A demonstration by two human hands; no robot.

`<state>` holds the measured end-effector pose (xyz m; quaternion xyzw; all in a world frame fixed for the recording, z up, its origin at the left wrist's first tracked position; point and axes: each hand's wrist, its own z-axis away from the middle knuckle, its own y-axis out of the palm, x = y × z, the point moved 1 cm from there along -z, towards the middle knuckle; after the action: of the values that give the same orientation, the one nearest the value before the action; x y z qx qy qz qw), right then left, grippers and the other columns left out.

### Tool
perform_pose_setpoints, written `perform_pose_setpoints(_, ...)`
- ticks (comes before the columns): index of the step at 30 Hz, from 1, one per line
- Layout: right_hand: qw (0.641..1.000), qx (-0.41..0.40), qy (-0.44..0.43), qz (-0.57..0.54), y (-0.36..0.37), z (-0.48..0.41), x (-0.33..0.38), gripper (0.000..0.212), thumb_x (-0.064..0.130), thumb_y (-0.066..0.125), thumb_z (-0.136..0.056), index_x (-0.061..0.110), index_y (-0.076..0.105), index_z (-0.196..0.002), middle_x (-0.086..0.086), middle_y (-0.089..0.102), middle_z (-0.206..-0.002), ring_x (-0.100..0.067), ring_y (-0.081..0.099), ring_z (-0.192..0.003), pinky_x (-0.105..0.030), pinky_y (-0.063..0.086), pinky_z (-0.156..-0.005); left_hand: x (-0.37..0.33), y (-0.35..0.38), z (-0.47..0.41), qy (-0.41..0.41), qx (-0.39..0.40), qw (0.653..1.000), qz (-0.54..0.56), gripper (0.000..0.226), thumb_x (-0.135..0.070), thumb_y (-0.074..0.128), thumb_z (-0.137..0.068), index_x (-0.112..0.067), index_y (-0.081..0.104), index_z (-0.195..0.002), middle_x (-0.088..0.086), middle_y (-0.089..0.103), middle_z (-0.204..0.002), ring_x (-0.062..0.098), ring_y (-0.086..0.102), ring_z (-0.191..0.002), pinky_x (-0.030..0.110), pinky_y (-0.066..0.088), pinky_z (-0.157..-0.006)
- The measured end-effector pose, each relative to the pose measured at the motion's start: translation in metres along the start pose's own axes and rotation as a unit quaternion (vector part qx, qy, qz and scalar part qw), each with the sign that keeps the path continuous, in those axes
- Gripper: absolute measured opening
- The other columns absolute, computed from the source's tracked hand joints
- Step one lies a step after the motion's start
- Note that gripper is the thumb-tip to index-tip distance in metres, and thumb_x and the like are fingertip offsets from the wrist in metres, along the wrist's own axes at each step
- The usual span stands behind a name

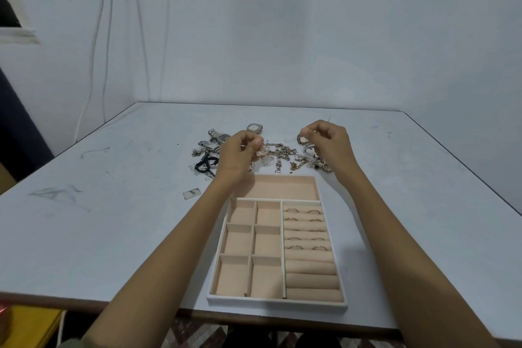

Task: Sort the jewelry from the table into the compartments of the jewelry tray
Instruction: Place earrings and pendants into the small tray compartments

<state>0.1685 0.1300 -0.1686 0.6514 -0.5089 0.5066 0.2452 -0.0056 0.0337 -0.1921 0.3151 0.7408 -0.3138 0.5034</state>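
In front of me is a pale grey worktop [113,234] with dark scuff marks, standing against a plain white wall [282,22]. Thin white cables [108,22] hang down the wall on my left.

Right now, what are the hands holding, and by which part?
Left hand pinches a small pale gold jewelry piece by its top; right hand pinches a small gold loop by its upper edge. Exact type too small to tell.
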Motion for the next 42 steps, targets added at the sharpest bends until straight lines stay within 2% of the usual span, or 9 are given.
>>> perform_pose_setpoints(5, 0.995, 0.004, 0.054, -0.087, 0.003, 0.001, 0.001, 0.019, 0.009, 0.050, -0.093, 0.012, 0.048, -0.074, 0.001, 0.043, -0.060, -0.014, 0.035, -0.047, -0.025, 0.030, -0.047, -0.003, -0.008, 0.002, -0.003, 0.001, 1.000, 0.018, 0.007, -0.006, 0.058, -0.093, -0.003, 0.064, -0.095, 0.004, 0.063, -0.079, 0.013, 0.062, -0.074, 0.026, 0.059, -0.071)
perform_pose_setpoints(13, 0.985, 0.021, 0.065, -0.156, 0.003, 0.002, 0.008, 0.028, 0.011, 0.053, -0.094, 0.013, 0.041, -0.069, -0.001, 0.037, -0.059, -0.014, 0.033, -0.045, -0.022, 0.028, -0.043, -0.018, -0.037, 0.034, 0.026, 0.025, 0.998, 0.052, 0.014, -0.001, 0.062, -0.088, -0.006, 0.067, -0.101, 0.004, 0.068, -0.085, 0.010, 0.069, -0.077, 0.023, 0.056, -0.071)
perform_pose_setpoints(15, 0.986, 0.025, 0.061, -0.156, 0.003, 0.002, 0.008, 0.029, 0.010, 0.055, -0.094, 0.012, 0.041, -0.068, -0.001, 0.036, -0.058, -0.013, 0.033, -0.044, -0.022, 0.028, -0.043, -0.017, -0.049, 0.046, 0.031, 0.023, 0.999, 0.037, 0.015, -0.003, 0.065, -0.086, -0.013, 0.070, -0.096, -0.001, 0.071, -0.082, 0.013, 0.070, -0.078, 0.031, 0.057, -0.075)
perform_pose_setpoints(23, 0.992, 0.044, 0.046, -0.105, 0.009, 0.006, 0.011, 0.029, 0.011, 0.058, -0.092, 0.012, 0.043, -0.068, 0.000, 0.037, -0.057, -0.013, 0.034, -0.044, -0.023, 0.030, -0.043, -0.018, -0.070, 0.088, 0.047, 0.100, 0.993, -0.038, 0.016, 0.003, 0.073, -0.076, -0.011, 0.075, -0.083, 0.003, 0.075, -0.078, 0.016, 0.072, -0.075, 0.024, 0.057, -0.077)
perform_pose_setpoints(28, 0.995, 0.051, 0.036, -0.077, 0.011, 0.007, 0.011, 0.026, 0.013, 0.059, -0.091, 0.011, 0.045, -0.070, -0.001, 0.039, -0.058, -0.014, 0.034, -0.044, -0.024, 0.032, -0.043, -0.024, -0.061, 0.097, 0.073, 0.117, 0.987, -0.080, 0.009, 0.003, 0.074, -0.076, -0.002, 0.075, -0.083, 0.016, 0.070, -0.069, 0.012, 0.066, -0.061, 0.017, 0.051, -0.061)
perform_pose_setpoints(33, 0.996, 0.053, 0.038, -0.058, 0.013, 0.008, 0.012, 0.027, 0.013, 0.060, -0.091, 0.012, 0.046, -0.068, -0.001, 0.040, -0.059, -0.012, 0.036, -0.043, -0.024, 0.032, -0.044, -0.017, -0.059, 0.098, 0.075, 0.145, 0.982, -0.089, 0.007, -0.008, 0.075, -0.080, -0.015, 0.077, -0.083, 0.013, 0.065, -0.062, 0.033, 0.062, -0.060, 0.040, 0.051, -0.058)
perform_pose_setpoints(36, 0.996, 0.056, 0.037, -0.054, 0.015, 0.008, 0.012, 0.027, 0.014, 0.061, -0.090, 0.012, 0.046, -0.068, -0.001, 0.039, -0.060, -0.012, 0.036, -0.044, -0.024, 0.032, -0.045, -0.013, -0.059, 0.098, 0.135, 0.150, 0.965, -0.170, 0.010, -0.012, 0.077, -0.078, -0.021, 0.078, -0.082, -0.003, 0.066, -0.059, 0.014, 0.062, -0.065, 0.030, 0.050, -0.070)
perform_pose_setpoints(39, 0.996, 0.060, 0.033, -0.049, 0.015, 0.009, 0.011, 0.028, 0.014, 0.062, -0.090, 0.012, 0.046, -0.067, 0.000, 0.038, -0.058, -0.014, 0.035, -0.045, -0.023, 0.031, -0.046, -0.021, -0.059, 0.104, 0.170, 0.115, 0.947, -0.247, 0.011, -0.015, 0.080, -0.075, -0.024, 0.077, -0.080, -0.010, 0.068, -0.062, -0.009, 0.053, -0.084, 0.003, 0.029, -0.077)
perform_pose_setpoints(42, 0.996, 0.081, 0.022, -0.025, 0.018, 0.011, 0.013, 0.030, 0.014, 0.062, -0.090, 0.013, 0.046, -0.066, 0.005, 0.037, -0.053, -0.013, 0.032, -0.046, -0.022, 0.030, -0.045, -0.023, -0.059, 0.104, 0.171, 0.127, 0.953, -0.216, 0.009, -0.010, 0.077, -0.077, -0.018, 0.077, -0.080, -0.001, 0.068, -0.060, -0.001, 0.060, -0.070, 0.005, 0.037, -0.070)
